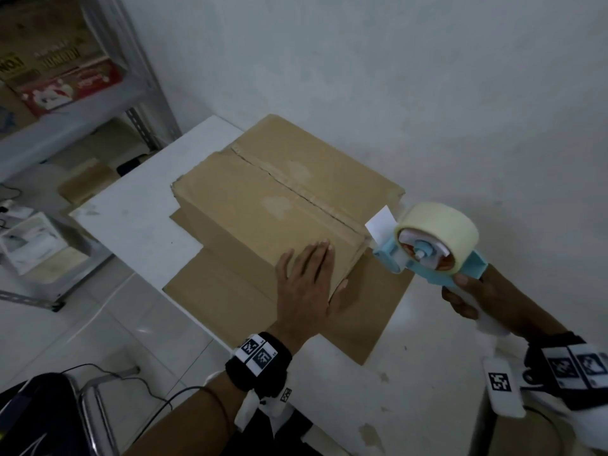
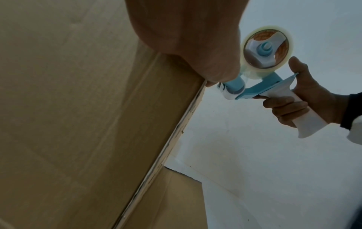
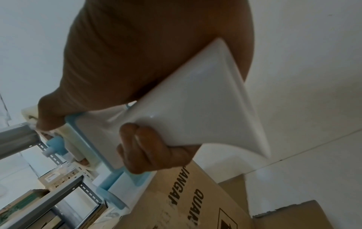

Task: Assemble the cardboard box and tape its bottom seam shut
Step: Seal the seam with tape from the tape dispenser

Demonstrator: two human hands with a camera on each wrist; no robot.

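Observation:
A brown cardboard box stands upside down on the white table, its two bottom flaps folded shut with the seam running away from me. My left hand lies flat on the near corner of the box, fingers straight. My right hand grips the white handle of a blue tape dispenser carrying a clear tape roll. The dispenser hangs just off the box's near right edge, a loose tape end sticking up at the seam's near end. The same dispenser and box edge show in the left wrist view.
The box's lower flaps lie spread on the table around it. A grey metal shelf rack with cartons stands at the left. A white wall runs close behind the box. A chair and cables are at the lower left.

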